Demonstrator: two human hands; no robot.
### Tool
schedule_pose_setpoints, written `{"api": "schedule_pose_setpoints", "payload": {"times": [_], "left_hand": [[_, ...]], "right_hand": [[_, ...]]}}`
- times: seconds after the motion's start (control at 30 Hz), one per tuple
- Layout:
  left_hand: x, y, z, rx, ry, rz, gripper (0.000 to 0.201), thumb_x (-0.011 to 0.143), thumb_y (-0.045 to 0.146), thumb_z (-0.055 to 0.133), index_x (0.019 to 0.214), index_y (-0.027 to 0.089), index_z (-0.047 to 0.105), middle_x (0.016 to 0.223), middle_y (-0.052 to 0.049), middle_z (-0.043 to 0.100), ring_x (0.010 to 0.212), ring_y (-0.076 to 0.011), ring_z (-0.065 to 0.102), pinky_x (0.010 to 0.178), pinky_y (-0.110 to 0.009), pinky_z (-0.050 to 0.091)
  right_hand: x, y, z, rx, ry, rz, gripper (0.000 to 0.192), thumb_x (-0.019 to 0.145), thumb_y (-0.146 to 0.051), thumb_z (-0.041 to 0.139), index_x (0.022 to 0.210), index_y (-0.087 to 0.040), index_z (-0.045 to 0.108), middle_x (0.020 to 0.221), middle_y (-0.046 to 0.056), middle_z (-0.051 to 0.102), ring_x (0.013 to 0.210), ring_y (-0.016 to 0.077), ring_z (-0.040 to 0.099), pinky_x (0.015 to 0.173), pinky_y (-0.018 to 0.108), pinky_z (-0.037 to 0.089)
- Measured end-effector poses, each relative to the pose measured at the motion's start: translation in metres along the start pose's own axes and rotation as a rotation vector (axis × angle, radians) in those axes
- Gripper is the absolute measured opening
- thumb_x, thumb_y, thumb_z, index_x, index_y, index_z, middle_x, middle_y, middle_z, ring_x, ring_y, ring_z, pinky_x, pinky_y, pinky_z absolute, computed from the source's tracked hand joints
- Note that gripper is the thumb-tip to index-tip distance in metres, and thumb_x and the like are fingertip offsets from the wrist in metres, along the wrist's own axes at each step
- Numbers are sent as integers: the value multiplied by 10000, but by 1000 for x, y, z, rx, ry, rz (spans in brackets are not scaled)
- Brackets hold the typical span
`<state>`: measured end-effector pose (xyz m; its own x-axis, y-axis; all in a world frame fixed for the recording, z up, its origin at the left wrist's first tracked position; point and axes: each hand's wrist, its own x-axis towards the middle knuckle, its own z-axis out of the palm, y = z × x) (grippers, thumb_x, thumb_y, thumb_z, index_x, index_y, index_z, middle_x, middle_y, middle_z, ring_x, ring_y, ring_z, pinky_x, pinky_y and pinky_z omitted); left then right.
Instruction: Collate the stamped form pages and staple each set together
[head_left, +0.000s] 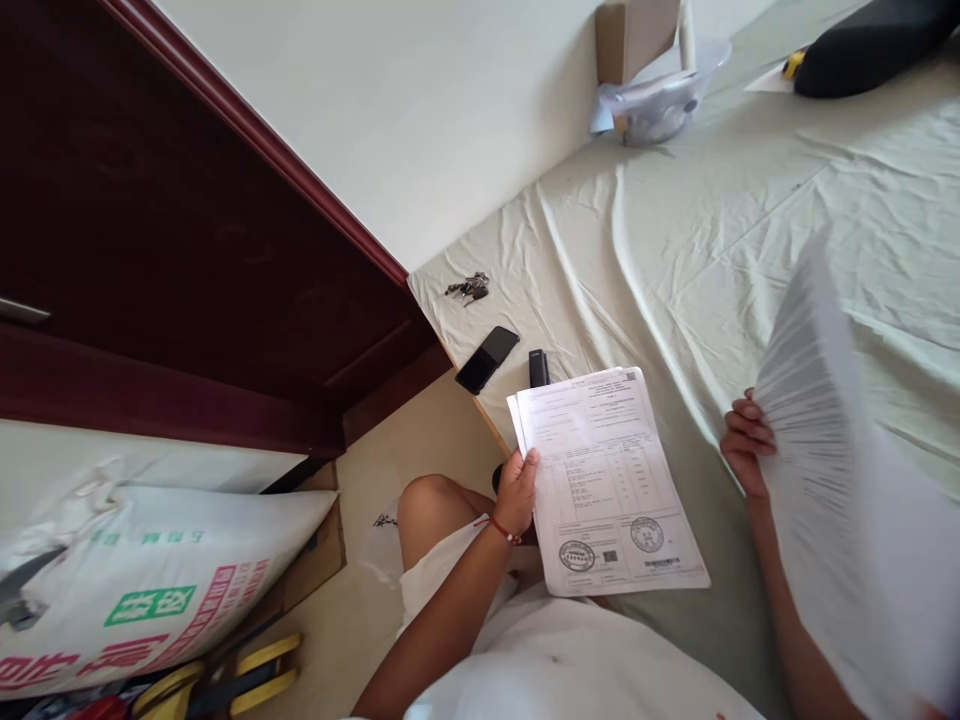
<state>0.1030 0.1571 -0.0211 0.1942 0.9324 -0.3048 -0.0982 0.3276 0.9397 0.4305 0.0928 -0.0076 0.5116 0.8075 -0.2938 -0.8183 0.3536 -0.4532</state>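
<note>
My left hand [517, 490] grips the left edge of a small stack of printed documents [600, 480], thumb on top. The front sheet carries a table, two round stamps, a barcode and square codes. My right hand [748, 440] has its fingers curled at the left edge of a raised white sheet of paper [832, 470], which is bent and smeared by motion. The sheet hides part of my right forearm. Just beyond the documents lie a small black object [538, 367], partly covered by them, and a black smartphone [487, 359].
A bunch of keys [469, 288] lies near the corner of the cloth-covered bed [690, 250]. Against the wall stand a cardboard box [611, 45] and a clear plastic bag [660, 110]. A black case [870, 50] is far right. A printed white sack [172, 580] stands on the floor at left.
</note>
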Motion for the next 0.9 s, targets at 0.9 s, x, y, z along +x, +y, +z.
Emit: {"api": "schedule_pose_setpoints", "payload": {"times": [0.9], "left_hand": [[-9, 16, 6, -62, -55, -80, 507, 713, 449, 875, 1074, 174, 647, 1080, -107, 771, 996, -264, 729, 973, -436, 532]], "right_hand": [[-9, 2, 11, -620, 29, -26, 146, 797, -418, 468, 748, -283, 441, 729, 23, 398, 580, 163, 184, 515, 313, 96]]}}
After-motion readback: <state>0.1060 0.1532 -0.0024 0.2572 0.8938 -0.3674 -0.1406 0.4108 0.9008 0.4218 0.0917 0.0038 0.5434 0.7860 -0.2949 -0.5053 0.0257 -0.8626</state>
